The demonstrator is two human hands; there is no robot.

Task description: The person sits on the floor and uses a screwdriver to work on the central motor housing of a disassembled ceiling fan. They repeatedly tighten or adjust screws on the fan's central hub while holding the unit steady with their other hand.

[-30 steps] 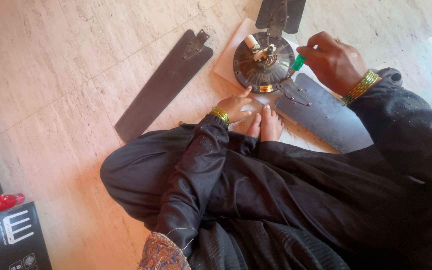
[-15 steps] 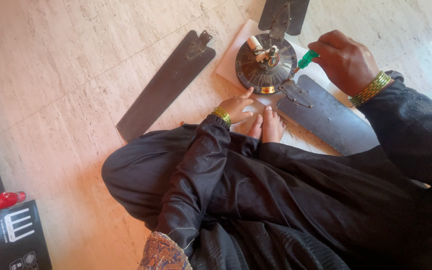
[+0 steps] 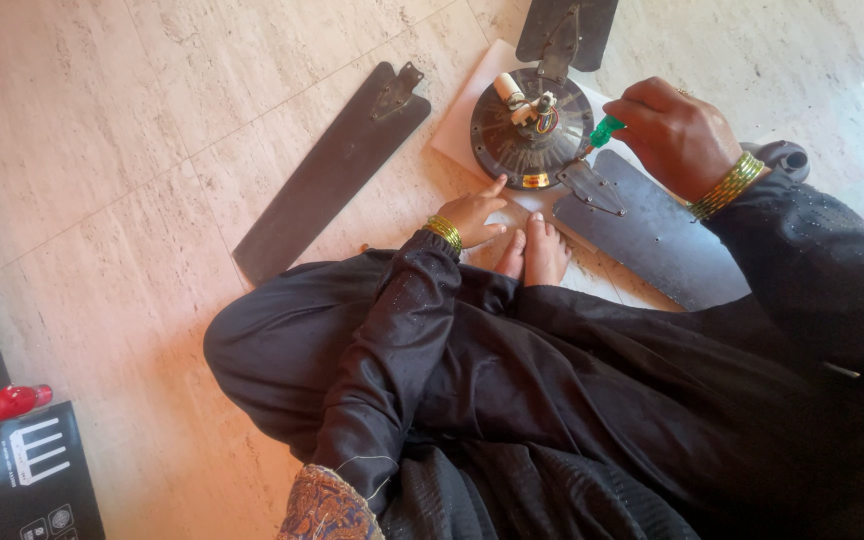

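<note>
A person sits on a pale stone floor (image 3: 132,120) in dark clothing, and the work lies at the upper middle of the frame. There a round dark fan motor (image 3: 532,125) rests on a flat pale sheet (image 3: 462,130), with coloured wires and a white cylindrical part showing at its centre.

The right hand (image 3: 677,135), at the upper right, is clenched around a green-handled screwdriver (image 3: 604,130), whose tip points down and to the left at the spot where the metal bracket of a fan blade (image 3: 652,235) meets the motor's lower right rim. This blade stretches from the motor toward the right of the frame, below the hand. A stack of gold and green bangles sits at the wrist.

The left hand (image 3: 472,212), just below the motor, has its fingers (image 3: 494,187) released and spread, with one fingertip touching the motor's lower rim and the rest lying on the sheet. It grasps nothing. Bare toes (image 3: 537,250) rest just to its right.

A second blade (image 3: 564,30) is joined to the motor at the top edge of the frame. A third blade (image 3: 332,170) lies loose on the floor to the left of the motor, apart from it, running diagonally toward the lower left.

At the lower left corner sit a dark printed box (image 3: 22,480) and, just above it, a small red object (image 3: 12,401).
</note>
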